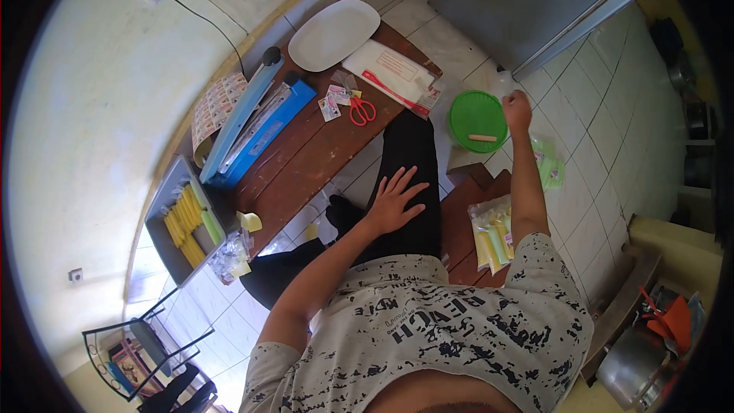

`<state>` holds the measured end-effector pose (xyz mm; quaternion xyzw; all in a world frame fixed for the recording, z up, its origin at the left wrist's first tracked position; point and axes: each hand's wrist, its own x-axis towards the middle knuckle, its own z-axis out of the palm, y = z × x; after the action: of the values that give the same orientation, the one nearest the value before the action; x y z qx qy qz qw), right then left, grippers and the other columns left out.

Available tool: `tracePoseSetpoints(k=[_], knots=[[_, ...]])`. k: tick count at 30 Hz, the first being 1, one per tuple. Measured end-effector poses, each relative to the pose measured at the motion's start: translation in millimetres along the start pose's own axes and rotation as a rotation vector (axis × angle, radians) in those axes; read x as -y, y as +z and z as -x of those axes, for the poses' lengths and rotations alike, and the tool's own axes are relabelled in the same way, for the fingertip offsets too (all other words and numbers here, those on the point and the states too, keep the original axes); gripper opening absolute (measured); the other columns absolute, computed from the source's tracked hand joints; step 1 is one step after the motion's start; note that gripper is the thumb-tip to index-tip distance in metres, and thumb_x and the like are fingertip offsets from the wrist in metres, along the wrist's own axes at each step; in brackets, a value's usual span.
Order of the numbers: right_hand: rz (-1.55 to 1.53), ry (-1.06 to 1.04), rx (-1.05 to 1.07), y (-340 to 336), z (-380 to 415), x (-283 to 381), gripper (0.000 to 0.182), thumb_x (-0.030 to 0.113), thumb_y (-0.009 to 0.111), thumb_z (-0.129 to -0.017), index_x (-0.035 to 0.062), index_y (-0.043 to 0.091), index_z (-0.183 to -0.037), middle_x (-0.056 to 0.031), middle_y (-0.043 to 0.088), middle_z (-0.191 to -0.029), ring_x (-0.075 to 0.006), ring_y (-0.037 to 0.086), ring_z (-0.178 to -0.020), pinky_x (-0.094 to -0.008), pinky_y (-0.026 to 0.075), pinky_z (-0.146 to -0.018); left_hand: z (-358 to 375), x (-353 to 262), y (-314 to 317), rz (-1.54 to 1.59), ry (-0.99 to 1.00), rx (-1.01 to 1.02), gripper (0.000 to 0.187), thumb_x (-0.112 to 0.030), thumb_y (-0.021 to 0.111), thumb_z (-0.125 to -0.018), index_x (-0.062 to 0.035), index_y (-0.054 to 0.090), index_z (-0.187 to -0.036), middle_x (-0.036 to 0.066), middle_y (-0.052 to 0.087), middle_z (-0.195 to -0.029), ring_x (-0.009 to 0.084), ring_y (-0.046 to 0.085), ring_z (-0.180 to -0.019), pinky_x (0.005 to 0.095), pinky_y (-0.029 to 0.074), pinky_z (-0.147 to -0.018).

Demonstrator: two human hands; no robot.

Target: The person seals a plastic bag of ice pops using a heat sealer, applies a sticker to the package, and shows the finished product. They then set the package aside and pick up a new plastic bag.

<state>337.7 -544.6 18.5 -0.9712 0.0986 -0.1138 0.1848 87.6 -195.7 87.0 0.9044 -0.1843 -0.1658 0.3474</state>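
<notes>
My left hand lies on my dark-trousered thigh, fingers spread and holding nothing. My right hand is curled closed at the right rim of a round green tub. Something whitish and small shows just beyond its fingers, but what it grips, if anything, is hidden. On the tub's green top rests a short pale tan stick. Several light-green packets lie on the floor tiles beside my right forearm.
A low wooden table bears a blue bag sealer, red-handled scissors, small labels, a white plate and a plastic-bag pack. Left is a grey tray of yellow sticks; right, bagged yellow-green sticks on a bench.
</notes>
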Motion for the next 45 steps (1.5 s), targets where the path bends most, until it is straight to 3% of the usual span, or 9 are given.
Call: tracePoseSetpoints(k=[4,10,16,20,26,30,34,39,45], knots=[[0.21,-0.106,0.723,73,6,-10,0.034,0.03,0.061,-0.078,0.0035,0.065,-0.098,-0.0217,0.065,-0.097,-0.0355,0.063,-0.092,-0.046,0.051,-0.081,-2,-2,-2,0.003,-0.009,0.013,0.05,-0.041,0.056,-0.088,-0.0242,0.047,-0.135,0.008,0.018,-0.155,0.0323,0.012,-0.143,0.057,0.012,-0.112],[0.141,-0.228,0.343,97,35,57,0.031,0.029,0.063,-0.08,0.0065,0.069,-0.102,-0.0196,0.053,-0.128,-0.0392,0.051,-0.117,-0.0452,0.047,-0.092,-3,-3,-2,-0.007,-0.015,0.014,0.05,-0.041,0.056,-0.088,-0.0242,0.048,-0.134,0.008,0.019,-0.155,0.0324,0.012,-0.143,0.0567,0.012,-0.112],[0.515,-0.441,0.557,146,43,86,0.025,0.022,0.06,-0.08,0.0121,0.071,-0.101,-0.0119,0.034,-0.148,-0.036,0.025,-0.138,-0.0545,0.023,-0.109,-5,-4,-2,-0.026,-0.018,0.025,0.051,-0.041,0.056,-0.088,-0.0241,0.047,-0.135,0.008,0.018,-0.155,0.0326,0.012,-0.143,0.0567,0.012,-0.112],[0.558,-0.305,0.541,169,44,82,0.024,0.02,0.057,-0.083,0.0126,0.072,-0.1,-0.0133,0.037,-0.146,-0.0348,0.02,-0.141,-0.0571,0.018,-0.111,-7,-8,-4,-0.028,-0.029,0.039,0.051,-0.041,0.056,-0.088,-0.0235,0.047,-0.135,0.009,0.018,-0.155,0.033,0.011,-0.143,0.0573,0.012,-0.112],[0.556,-0.382,0.465,169,27,77,0.025,0.021,0.053,-0.088,0.0111,0.072,-0.101,-0.0153,0.063,-0.115,-0.0345,0.044,-0.127,-0.054,0.025,-0.107,-9,-7,-4,-0.023,-0.038,0.052,0.051,-0.041,0.055,-0.088,-0.0231,0.047,-0.135,0.009,0.018,-0.155,0.0331,0.011,-0.144,0.0576,0.012,-0.112],[-0.176,-0.151,-0.132,169,-14,45,0.015,0.013,0.061,-0.081,0.0074,0.073,-0.088,-0.0161,0.068,-0.083,-0.0326,0.065,-0.079,-0.0412,0.05,-0.077,-8,-7,-5,-0.017,-0.041,0.056,0.051,-0.041,0.055,-0.088,-0.0235,0.046,-0.135,0.009,0.018,-0.155,0.0329,0.01,-0.144,0.0575,0.012,-0.112],[-0.907,0.226,-0.447,160,-85,-20,0.013,0.005,0.061,-0.085,-0.005,0.066,-0.092,-0.0157,0.068,-0.082,-0.0289,0.067,-0.071,-0.0341,0.054,-0.067,-7,-7,-4,-0.019,-0.036,0.047,0.051,-0.041,0.055,-0.088,-0.0239,0.046,-0.135,0.009,0.018,-0.155,0.0327,0.011,-0.144,0.0573,0.012,-0.112],[-1.948,0.367,-0.317,35,-101,-13,0.024,-0.006,0.052,-0.089,-0.0088,0.05,-0.112,-0.0203,0.057,-0.104,-0.032,0.061,-0.096,-0.0441,0.053,-0.088,-7,-5,-2,-0.024,-0.026,0.039,0.052,-0.041,0.055,-0.088,-0.0246,0.045,-0.136,0.009,0.017,-0.155,0.0321,0.011,-0.144,0.0572,0.011,-0.112],[-2.102,0.28,-0.389,-64,-87,14,0.031,-0.007,0.049,-0.088,-0.0025,0.046,-0.118,-0.0165,0.056,-0.106,-0.0313,0.059,-0.101,-0.0454,0.049,-0.096,-7,-6,-2,-0.04,-0.024,0.048,0.053,-0.041,0.055,-0.088,-0.0245,0.045,-0.137,0.009,0.017,-0.155,0.0326,0.01,-0.144,0.0567,0.011,-0.112]])
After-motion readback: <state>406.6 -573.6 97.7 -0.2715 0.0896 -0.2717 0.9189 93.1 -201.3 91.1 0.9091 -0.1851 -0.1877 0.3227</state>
